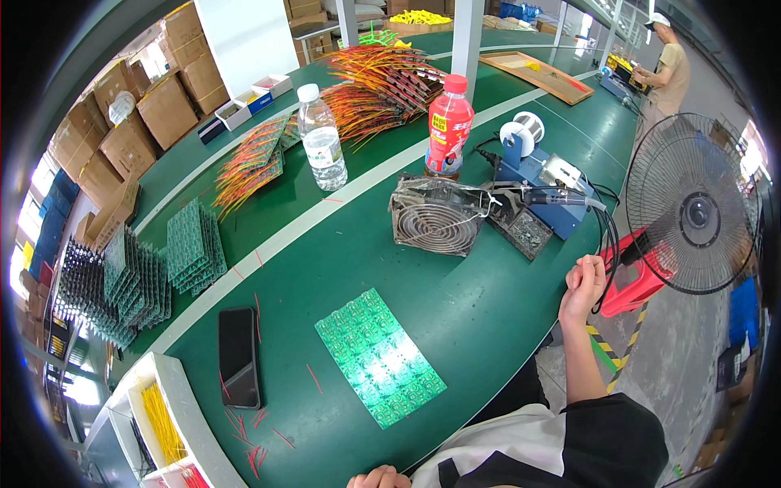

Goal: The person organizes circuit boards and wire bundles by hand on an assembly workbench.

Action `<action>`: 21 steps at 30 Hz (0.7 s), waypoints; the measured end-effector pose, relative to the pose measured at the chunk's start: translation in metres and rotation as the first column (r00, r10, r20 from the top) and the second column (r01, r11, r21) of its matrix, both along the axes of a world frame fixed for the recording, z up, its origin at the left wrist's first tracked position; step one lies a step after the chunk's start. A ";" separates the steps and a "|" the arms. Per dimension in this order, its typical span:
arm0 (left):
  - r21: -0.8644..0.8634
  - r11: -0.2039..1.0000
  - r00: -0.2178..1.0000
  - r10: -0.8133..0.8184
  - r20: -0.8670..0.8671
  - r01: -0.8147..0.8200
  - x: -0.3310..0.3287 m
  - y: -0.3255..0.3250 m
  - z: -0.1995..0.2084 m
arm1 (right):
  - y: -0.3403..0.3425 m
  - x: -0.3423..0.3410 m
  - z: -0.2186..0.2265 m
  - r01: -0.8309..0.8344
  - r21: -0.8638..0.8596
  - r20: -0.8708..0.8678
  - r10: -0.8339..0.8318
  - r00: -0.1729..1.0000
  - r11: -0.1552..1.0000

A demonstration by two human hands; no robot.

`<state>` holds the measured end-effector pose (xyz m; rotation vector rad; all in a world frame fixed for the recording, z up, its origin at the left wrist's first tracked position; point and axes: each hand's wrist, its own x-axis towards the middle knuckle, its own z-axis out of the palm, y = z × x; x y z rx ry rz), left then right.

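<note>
A green circuit board panel (381, 358), shiny in the light, lies flat on the green table, with neither hand touching it. My right hand (584, 286) is raised at the table's right edge, beside the black cables, its fingers curled in and nothing showing in them. Only the knuckles of my left hand (379, 478) come in at the lower edge; they are bent closed, and whatever they may hold is hidden. Left of the panel lies a black smartphone (238, 358), among loose cut red wires (257, 457).
A fan unit (438, 218) stands by a blue soldering station (533, 183) with a solder spool. Behind are a water bottle (323, 150) and a red drink bottle (450, 130). Stacked boards (195, 248), wired boards (374, 93), a wire bin (183, 407) and a floor fan (698, 213) surround this spot.
</note>
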<state>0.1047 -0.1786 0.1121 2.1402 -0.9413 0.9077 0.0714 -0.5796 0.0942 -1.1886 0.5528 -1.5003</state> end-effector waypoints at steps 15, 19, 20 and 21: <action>0.007 1.000 1.000 -0.011 -0.018 0.011 -0.006 0.004 -0.002 | -0.002 -0.003 -0.003 -0.026 -0.036 -0.032 0.025 0.999 0.999; -0.002 0.989 0.985 0.147 -0.090 -0.148 -0.010 -0.006 -0.001 | -0.001 -0.004 -0.002 -0.035 -0.064 -0.029 0.033 0.999 0.997; -0.017 0.981 0.977 0.192 -0.094 -0.194 -0.008 -0.009 -0.002 | -0.001 -0.002 -0.003 -0.034 -0.069 -0.027 0.032 0.999 0.997; -0.032 0.971 0.966 0.234 -0.106 -0.238 -0.010 -0.011 -0.002 | -0.001 -0.004 -0.002 -0.038 -0.067 -0.045 0.035 0.998 0.997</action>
